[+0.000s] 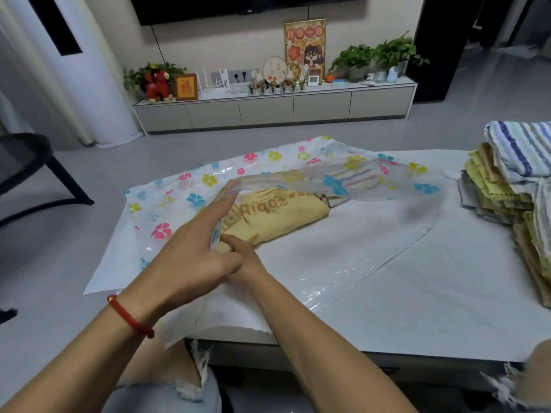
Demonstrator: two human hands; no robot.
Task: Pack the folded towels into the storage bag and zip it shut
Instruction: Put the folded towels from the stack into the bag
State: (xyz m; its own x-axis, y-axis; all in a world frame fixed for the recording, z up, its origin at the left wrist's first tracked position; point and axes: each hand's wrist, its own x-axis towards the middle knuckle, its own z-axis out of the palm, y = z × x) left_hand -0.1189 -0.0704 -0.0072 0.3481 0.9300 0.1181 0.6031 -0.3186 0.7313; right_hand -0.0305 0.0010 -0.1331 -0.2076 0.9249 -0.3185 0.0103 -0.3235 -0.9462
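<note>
A clear storage bag [190, 186] printed with coloured flowers lies open on the white table [447, 308]. My left hand [190, 251] pinches the bag's upper flap at the mouth and holds it lifted. A folded yellow towel [283, 213] with brown lettering lies partly inside the mouth. My right hand [243, 257], partly hidden under the left, grips that towel's near corner. Deeper in the bag a striped towel [357, 174] shows through the plastic. A stack of folded towels [507, 192] with a blue-striped one on top stands at the table's right edge.
The bag's lower layer with its zip strip [372, 272] spreads toward the table's front. A dark chair [26, 171] stands on the floor at left. A low TV cabinet [274, 108] with plants and ornaments runs along the far wall.
</note>
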